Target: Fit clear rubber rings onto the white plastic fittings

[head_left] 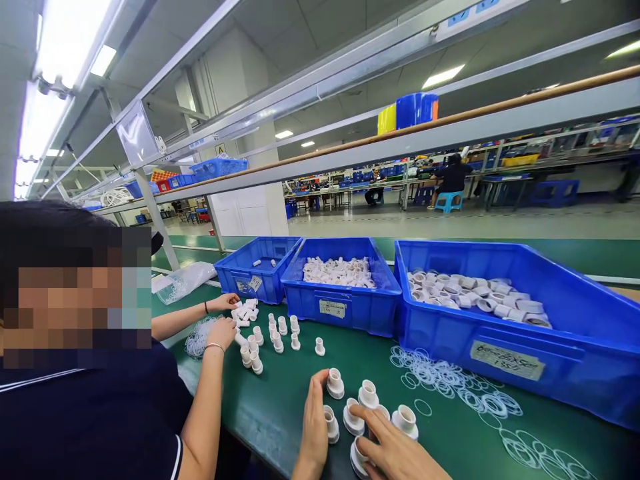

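Several white plastic pipe fittings point(369, 395) stand upright in a cluster on the green bench in front of me. My left hand point(314, 423) is on the cluster's left side, fingers stretched out, close against a fitting point(330, 425). From the right, my right hand point(397, 447) reaches over the cluster with its fingers apart. Its fingertips lie at a middle fitting point(353, 417) and a near fitting point(358, 459); whether they grip either is hidden. Loose clear rings point(463, 380) lie in a pile to the right of the fittings.
Along the back stand three blue bins: a large one point(450, 327) with white rings, a middle one point(310, 297) with small white pieces, and a left one point(270, 287). A co-worker point(100, 413) sits at left, both hands among smaller white fittings point(277, 341). A shelf rail point(350, 157) crosses above.
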The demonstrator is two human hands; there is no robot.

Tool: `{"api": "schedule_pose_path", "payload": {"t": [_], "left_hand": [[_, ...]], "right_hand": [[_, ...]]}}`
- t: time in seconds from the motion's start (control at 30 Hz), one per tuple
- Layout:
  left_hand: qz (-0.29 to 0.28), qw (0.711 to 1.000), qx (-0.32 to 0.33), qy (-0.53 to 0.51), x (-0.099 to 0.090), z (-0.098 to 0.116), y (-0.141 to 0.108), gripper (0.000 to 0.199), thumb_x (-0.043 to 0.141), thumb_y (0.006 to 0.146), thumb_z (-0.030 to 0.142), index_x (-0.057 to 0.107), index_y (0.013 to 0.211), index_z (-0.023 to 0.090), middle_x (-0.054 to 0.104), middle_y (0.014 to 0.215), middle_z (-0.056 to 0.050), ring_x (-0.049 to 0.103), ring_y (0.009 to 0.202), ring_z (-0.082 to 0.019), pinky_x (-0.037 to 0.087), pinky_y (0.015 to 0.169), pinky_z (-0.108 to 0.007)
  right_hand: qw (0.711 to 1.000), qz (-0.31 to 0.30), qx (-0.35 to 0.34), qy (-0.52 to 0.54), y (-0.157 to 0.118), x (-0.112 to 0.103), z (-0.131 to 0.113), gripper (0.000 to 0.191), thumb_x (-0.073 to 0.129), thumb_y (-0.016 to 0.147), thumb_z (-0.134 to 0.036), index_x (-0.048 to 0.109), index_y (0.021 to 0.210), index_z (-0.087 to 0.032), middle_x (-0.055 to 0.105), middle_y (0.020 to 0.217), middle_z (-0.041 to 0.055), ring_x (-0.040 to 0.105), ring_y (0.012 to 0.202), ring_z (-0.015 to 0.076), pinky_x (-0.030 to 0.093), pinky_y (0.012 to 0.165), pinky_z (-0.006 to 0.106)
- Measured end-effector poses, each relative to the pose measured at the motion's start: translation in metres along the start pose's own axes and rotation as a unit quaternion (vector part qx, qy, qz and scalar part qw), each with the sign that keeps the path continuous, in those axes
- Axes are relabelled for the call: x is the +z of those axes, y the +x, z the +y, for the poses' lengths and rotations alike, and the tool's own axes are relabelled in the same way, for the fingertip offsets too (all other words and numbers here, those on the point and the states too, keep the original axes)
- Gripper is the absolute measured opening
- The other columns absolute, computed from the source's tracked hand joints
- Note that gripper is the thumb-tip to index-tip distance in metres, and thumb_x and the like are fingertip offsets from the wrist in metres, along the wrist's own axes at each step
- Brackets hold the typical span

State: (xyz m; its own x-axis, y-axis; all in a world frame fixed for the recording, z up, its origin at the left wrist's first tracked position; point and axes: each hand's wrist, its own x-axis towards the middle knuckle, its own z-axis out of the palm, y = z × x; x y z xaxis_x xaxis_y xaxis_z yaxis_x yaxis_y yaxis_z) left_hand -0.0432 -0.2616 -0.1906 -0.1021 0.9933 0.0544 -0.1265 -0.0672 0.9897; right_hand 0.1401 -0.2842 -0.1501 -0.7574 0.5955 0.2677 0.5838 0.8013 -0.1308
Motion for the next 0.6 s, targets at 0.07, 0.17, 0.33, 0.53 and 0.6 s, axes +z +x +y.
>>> {"api": "schedule_pose_path", "payload": {"t": [0.07, 0.17, 0.33, 0.53, 0.6], "left_hand": [[-0.012, 1.000, 0.002, 0.012, 0.001, 0.003, -0.005, 0.058, 0.025, 0.100, 0.059, 0.057, 0.131, 0.022, 0.057, 0.138, -0.007, 0.046, 0.134, -0.022, 0.030, 0.119, -0.037], [-0.011, 1.000, 0.005, 0.020, 0.001, 0.004, -0.013, 0.057, 0.024, 0.100, 0.060, 0.057, 0.128, 0.021, 0.057, 0.135, -0.008, 0.048, 0.131, -0.022, 0.033, 0.117, -0.036], [0.005, 0.999, 0.033, 0.043, 0.002, -0.003, -0.013, 0.056, 0.024, 0.101, 0.059, 0.055, 0.127, 0.020, 0.056, 0.134, -0.009, 0.049, 0.128, -0.021, 0.035, 0.115, -0.035], [0.021, 0.994, 0.050, 0.095, 0.001, -0.003, -0.012, 0.060, 0.023, 0.099, 0.061, 0.055, 0.127, 0.018, 0.057, 0.133, -0.012, 0.051, 0.126, -0.022, 0.037, 0.113, -0.036], [0.042, 0.992, 0.051, 0.105, 0.001, 0.007, -0.015, 0.062, 0.028, 0.097, 0.065, 0.059, 0.124, 0.018, 0.060, 0.130, -0.012, 0.054, 0.124, -0.025, 0.040, 0.112, -0.038]], "right_hand": [[0.999, 0.036, 0.008, 0.011, 0.000, 0.012, 0.003, 0.023, 0.047, 0.083, -0.002, 0.061, 0.088, -0.020, 0.054, 0.137, 0.0149, 0.064, 0.109, 0.0276, 0.055, 0.084, 0.038], [0.995, 0.097, 0.027, 0.017, 0.002, 0.034, 0.007, 0.021, 0.047, 0.083, -0.004, 0.058, 0.087, -0.021, 0.057, 0.129, 0.0120, 0.065, 0.098, 0.0248, 0.055, 0.073, 0.033], [0.991, 0.125, 0.026, -0.046, 0.009, 0.057, 0.011, 0.024, 0.048, 0.077, -0.001, 0.056, 0.089, -0.020, 0.060, 0.114, 0.0116, 0.063, 0.090, 0.0246, 0.053, 0.074, 0.036], [0.991, 0.107, 0.014, -0.082, 0.014, 0.047, 0.003, 0.023, 0.052, 0.075, 0.000, 0.052, 0.084, -0.020, 0.061, 0.091, 0.0053, 0.061, 0.075, 0.0193, 0.046, 0.062, 0.028], [0.992, 0.106, 0.013, -0.069, 0.009, 0.031, -0.008, 0.022, 0.051, 0.078, 0.001, 0.052, 0.084, -0.020, 0.060, 0.090, 0.0049, 0.060, 0.077, 0.0194, 0.046, 0.065, 0.028]]}}
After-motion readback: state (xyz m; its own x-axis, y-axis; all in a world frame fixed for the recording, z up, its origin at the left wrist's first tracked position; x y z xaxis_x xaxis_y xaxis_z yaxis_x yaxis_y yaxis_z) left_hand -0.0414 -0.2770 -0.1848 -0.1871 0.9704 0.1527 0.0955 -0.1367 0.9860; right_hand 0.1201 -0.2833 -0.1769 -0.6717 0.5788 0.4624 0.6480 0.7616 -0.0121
